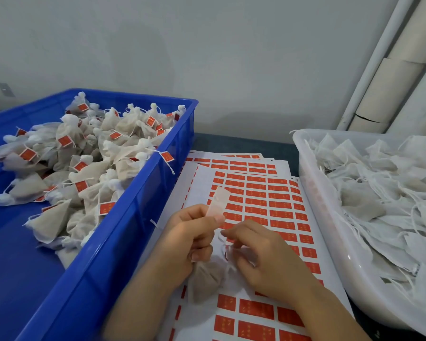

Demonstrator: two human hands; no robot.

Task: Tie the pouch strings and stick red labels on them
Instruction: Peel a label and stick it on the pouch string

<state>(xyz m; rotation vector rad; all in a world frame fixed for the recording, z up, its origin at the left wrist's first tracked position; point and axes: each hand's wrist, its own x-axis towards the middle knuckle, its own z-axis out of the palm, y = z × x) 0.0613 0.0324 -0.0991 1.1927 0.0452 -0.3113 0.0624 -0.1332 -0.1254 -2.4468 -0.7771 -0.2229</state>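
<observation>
My left hand (189, 237) grips a filled white pouch (207, 279) by its neck, and the pouch's flat open top sticks up above my fingers. The pouch body hangs just over the sheet of red labels (263, 203). Close beside it on the right, my right hand (261, 254) pinches the pouch's thin white string (223, 242) between curled fingers. The string runs between both hands, partly hidden by my fingers.
A blue crate (133, 217) on the left holds several tied pouches with red labels. A translucent white bin (330, 242) on the right holds several untied pouches. More label sheets (231, 163) lie behind. Cardboard tubes (391, 87) lean at the wall, back right.
</observation>
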